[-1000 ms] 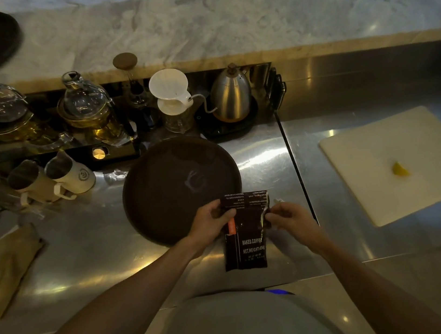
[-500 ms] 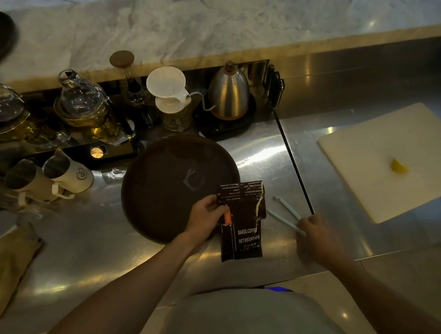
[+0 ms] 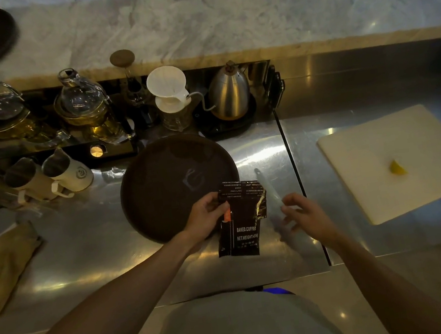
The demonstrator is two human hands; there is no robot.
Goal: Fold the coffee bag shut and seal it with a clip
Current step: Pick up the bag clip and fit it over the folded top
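Left hand pinches glossy black foil coffee bag, top folded.

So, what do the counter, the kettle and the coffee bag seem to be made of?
Counter: likely stainless steel, brushed, with streaky glare. Kettle: polished metal, mirror-like highlights. Coffee bag: probably foil-lined plastic; matte black print, with a shiny gold inside showing at the folded corner.

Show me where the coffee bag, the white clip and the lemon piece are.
coffee bag (image 3: 243,230): head view, on its printed front.
white clip (image 3: 269,188): head view, on its long bar.
lemon piece (image 3: 397,167): head view, on its middle.
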